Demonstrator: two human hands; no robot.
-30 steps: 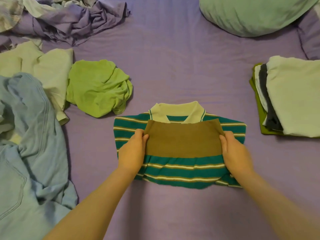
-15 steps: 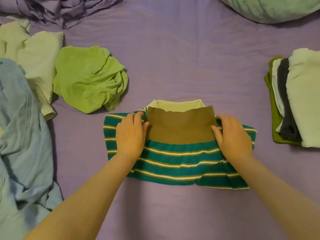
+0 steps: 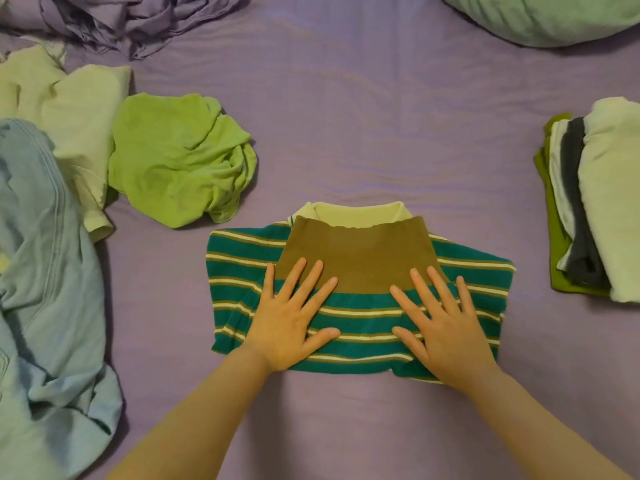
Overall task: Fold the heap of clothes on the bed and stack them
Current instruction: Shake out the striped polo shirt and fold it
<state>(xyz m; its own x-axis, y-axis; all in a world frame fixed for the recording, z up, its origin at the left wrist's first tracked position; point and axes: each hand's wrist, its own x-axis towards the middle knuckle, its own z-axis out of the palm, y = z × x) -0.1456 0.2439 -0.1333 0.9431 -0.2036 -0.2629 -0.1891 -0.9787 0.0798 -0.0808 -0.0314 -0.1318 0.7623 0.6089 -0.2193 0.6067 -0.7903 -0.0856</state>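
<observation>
Bed: purple sheet, lightly rippled, fills the view. Pillow, pale green, at the far right corner. Crumpled purple cloth at the far left.

Heap, left side, unfolded: blue garment, the largest, running off the near left edge; cream shirt behind it; green shirt bunched in a ball just beside the cream one.

Stack, right edge, well apart from the work: several folded pieces, a pale one uppermost, dark grey and olive layers showing at its side. Partly out of view.

Striped shirt, centre near: teal with cream and brown stripes, folded to a compact rectangle. A brown panel is turned up over the middle and reaches to the pale collar at the far edge.

Left hand and right hand: both flat on the shirt, fingers straight and spread, palms down, pressing. Neither holds anything.

Judgement: fold looks finished and is being smoothed; transfer to the stack is not yet done.

Risks:
- Near right corner looks uneven, so the fold may spring open on lifting.
- Lifting by one edge may let the brown panel flop back.
- The stack's layers look offset; a careless drop could tip it.

Writing, brands, labels: none legible anywhere.
</observation>
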